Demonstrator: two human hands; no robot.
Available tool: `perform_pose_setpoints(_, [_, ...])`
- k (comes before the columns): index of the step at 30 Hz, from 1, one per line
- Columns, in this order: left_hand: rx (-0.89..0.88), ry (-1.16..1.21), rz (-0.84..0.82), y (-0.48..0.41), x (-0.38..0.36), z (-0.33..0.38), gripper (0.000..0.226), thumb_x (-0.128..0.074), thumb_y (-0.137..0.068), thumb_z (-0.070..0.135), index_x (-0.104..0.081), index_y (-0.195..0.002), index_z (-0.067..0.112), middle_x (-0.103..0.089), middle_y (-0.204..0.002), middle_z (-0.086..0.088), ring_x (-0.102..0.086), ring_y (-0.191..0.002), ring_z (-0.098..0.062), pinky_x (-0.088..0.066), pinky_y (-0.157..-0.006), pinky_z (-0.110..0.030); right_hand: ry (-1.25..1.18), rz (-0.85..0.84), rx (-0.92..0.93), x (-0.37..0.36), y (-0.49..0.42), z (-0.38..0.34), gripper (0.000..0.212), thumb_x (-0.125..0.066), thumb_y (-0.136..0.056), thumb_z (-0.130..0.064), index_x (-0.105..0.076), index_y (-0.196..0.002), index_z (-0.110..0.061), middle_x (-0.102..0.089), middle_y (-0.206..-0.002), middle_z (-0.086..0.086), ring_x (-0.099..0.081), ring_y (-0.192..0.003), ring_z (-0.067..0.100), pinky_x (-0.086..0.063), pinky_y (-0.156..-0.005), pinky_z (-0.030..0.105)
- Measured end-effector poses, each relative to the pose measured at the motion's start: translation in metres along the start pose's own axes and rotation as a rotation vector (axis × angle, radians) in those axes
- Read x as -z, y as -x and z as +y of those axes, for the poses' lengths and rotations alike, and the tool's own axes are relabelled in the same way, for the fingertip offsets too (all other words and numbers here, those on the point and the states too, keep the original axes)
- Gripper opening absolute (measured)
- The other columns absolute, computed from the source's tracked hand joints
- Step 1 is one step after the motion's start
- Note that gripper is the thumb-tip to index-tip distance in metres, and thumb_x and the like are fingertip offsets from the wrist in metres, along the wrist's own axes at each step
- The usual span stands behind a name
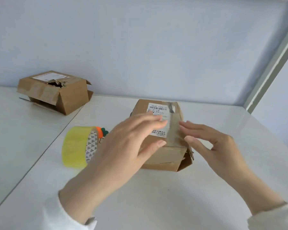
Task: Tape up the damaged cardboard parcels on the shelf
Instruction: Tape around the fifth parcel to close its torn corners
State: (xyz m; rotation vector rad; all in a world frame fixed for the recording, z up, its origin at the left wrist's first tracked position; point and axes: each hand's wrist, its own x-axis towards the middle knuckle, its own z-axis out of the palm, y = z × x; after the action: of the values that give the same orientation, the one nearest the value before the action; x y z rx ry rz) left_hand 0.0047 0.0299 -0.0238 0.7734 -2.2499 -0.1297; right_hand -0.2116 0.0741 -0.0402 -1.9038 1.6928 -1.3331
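Both hands, left hand (123, 138) and right hand (213, 145), are hovering spread-fingered, gripping nothing, seemingly touching the small brown cardboard parcel (165, 146); the yellow tape roll (76, 146) is lying beside it.

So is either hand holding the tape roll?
No, the tape roll stands on the shelf while the left hand and right hand are at the parcel.

The near parcel (163, 138) sits on the shelf (156, 196), tape roll (76, 146) just left, second parcel (55, 92) far behind-left.

The white shelf (156, 205) carries a torn parcel (70, 95), a labelled parcel (166, 156) and a yellow tape roll (73, 146).
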Motion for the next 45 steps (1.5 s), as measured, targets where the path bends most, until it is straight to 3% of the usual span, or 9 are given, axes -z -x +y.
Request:
perform_pose_setpoints(8, [-0.082, -0.223, -0.267, -0.023, -0.047, -0.001, 0.061, -0.042, -0.086, 0.052, -0.06, -0.127, 0.01, -0.058, -0.132, -0.002, -0.052, -0.123, -0.011, -0.04, -0.104, -0.03, 0.017, -0.038, 0.365, -0.008, 0.001, 0.033, 0.052, -0.061, -0.08, -0.04, -0.059, -0.12, -0.008, -0.055, -0.128, -0.007, -0.043, -0.128, 0.003, -0.035, -0.103, 0.012])
perform_pose_setpoints(15, [-0.024, -0.162, -0.324, -0.024, -0.044, -0.001, 0.062, -0.041, -0.083, 0.056, -0.059, -0.128, 0.018, -0.055, -0.135, 0.006, -0.044, -0.126, -0.002, -0.035, -0.102, -0.019, 0.154, -0.036, 0.5, -0.006, -0.004, 0.04, 0.044, -0.056, -0.085, -0.035, -0.064, -0.116, -0.005, -0.06, -0.123, 0.0, -0.052, -0.122, 0.014, -0.042, -0.102, 0.02])
perform_pose_setpoints(19, [-0.097, -0.276, -0.312, -0.023, -0.04, 0.018, 0.064, -0.037, -0.081, 0.061, -0.067, -0.118, 0.017, -0.064, -0.123, 0.008, -0.057, -0.113, -0.003, -0.03, -0.101, -0.017, 0.096, -0.187, 0.429, 0.013, -0.003, 0.036, 0.045, -0.06, -0.083, -0.043, -0.067, -0.115, -0.012, -0.061, -0.124, -0.005, -0.051, -0.123, 0.003, -0.04, -0.101, 0.016])
perform_pose_setpoints(23, [0.172, 0.131, -0.414, -0.047, -0.019, 0.013, 0.064, -0.027, -0.08, 0.068, -0.054, -0.13, 0.036, -0.047, -0.13, 0.03, -0.034, -0.126, 0.014, -0.025, -0.105, -0.008, -0.018, -0.253, 0.168, 0.031, -0.013, 0.017, 0.042, -0.048, -0.088, -0.057, -0.066, -0.114, -0.03, -0.061, -0.116, -0.027, -0.052, -0.113, -0.01, -0.04, -0.093, 0.009])
perform_pose_setpoints(28, [0.364, 0.1, -0.466, -0.108, -0.038, -0.031, 0.044, -0.043, -0.097, 0.041, -0.046, -0.138, 0.024, -0.042, -0.145, 0.011, -0.041, -0.13, -0.006, -0.033, -0.096, -0.018, 0.144, -0.319, -0.098, 0.007, -0.026, 0.005, 0.067, -0.033, -0.084, -0.057, -0.012, -0.145, -0.038, -0.003, -0.134, -0.043, -0.005, -0.13, -0.02, -0.003, -0.092, -0.01])
perform_pose_setpoints(31, [0.382, 0.015, -0.592, -0.14, -0.055, -0.053, 0.045, -0.043, -0.098, 0.041, -0.056, -0.129, 0.011, -0.056, -0.134, -0.005, -0.052, -0.122, -0.018, -0.036, -0.097, -0.026, 0.104, -0.337, -0.213, -0.008, -0.02, 0.004, 0.067, -0.037, -0.093, -0.048, -0.003, -0.148, -0.031, -0.003, -0.147, -0.03, 0.002, -0.138, -0.011, 0.001, -0.099, -0.002])
perform_pose_setpoints(33, [0.382, 0.0, -0.684, -0.151, -0.063, -0.064, 0.045, -0.041, -0.099, 0.041, -0.063, -0.113, 0.004, -0.066, -0.105, -0.007, -0.059, -0.095, -0.019, -0.041, -0.079, -0.026, 0.034, -0.322, -0.267, -0.01, -0.02, 0.005, 0.066, -0.04, -0.094, -0.043, -0.005, -0.149, -0.029, -0.009, -0.15, -0.026, -0.006, -0.138, -0.01, -0.005, -0.109, 0.006])
perform_pose_setpoints(38, [0.367, 0.021, -0.693, -0.156, -0.07, -0.076, 0.043, -0.045, -0.097, 0.042, -0.061, -0.082, 0.006, -0.046, -0.06, 0.004, -0.042, -0.056, -0.009, -0.033, -0.058, -0.024, -0.054, -0.376, -0.308, -0.006, -0.026, 0.005, 0.066, -0.044, -0.094, -0.038, -0.005, -0.147, -0.031, -0.014, -0.145, -0.029, -0.013, -0.139, -0.009, -0.017, -0.115, 0.021])
perform_pose_setpoints(45, [0.448, 0.072, -0.693, -0.159, -0.069, -0.068, 0.051, -0.039, -0.094, 0.055, -0.068, -0.103, 0.015, -0.064, -0.087, -0.007, -0.056, -0.079, -0.017, -0.041, -0.074, -0.025, -0.169, -0.365, -0.429, -0.003, -0.033, -0.003, 0.065, -0.045, -0.095, -0.036, -0.007, -0.147, -0.035, -0.012, -0.153, -0.023, -0.015, -0.139, -0.007, -0.018, -0.116, 0.023])
